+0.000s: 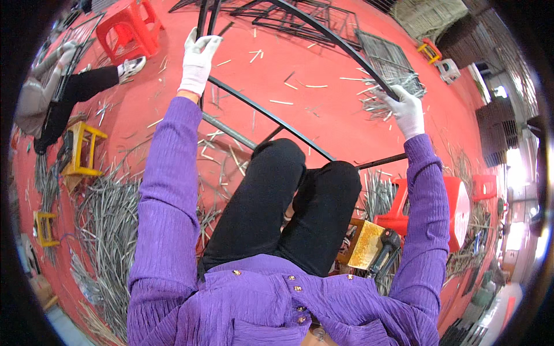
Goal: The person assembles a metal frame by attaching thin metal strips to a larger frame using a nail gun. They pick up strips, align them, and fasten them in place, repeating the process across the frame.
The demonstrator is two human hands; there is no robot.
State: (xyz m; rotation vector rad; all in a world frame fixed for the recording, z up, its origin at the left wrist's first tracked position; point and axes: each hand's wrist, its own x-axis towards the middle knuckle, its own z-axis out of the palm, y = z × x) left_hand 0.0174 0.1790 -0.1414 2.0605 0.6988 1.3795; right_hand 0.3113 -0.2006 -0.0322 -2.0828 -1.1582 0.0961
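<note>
In the head view, a person in a purple top (259,300) sits with knees in black pants (254,202) near the middle of the frame. A big, thin, black metal frame (281,126) goes from the top of the picture down to just past the knees. Both hands wear white gloves.

The left hand (198,60) is up in the upper left, at the bars on that side of the frame. Its thumb and fingers are spread a bit apart and point up. It is hard to tell if they grip the bar or only touch it. The right hand (408,112) is in the upper right, with its fingers bent around the long bar on that side, holding it.

The floor (311,124) is red, with bits of strip all over it. More black frames (323,26) lie at the top. In the upper left there is a red plastic stool (118,37), and another person's leg (86,89) is near it. A heap of gray strips (109,219) lies in the lower left. In the lower right, a black-handled tool (388,248) is at a yellow stool (365,245), near a red chair (459,213).
</note>
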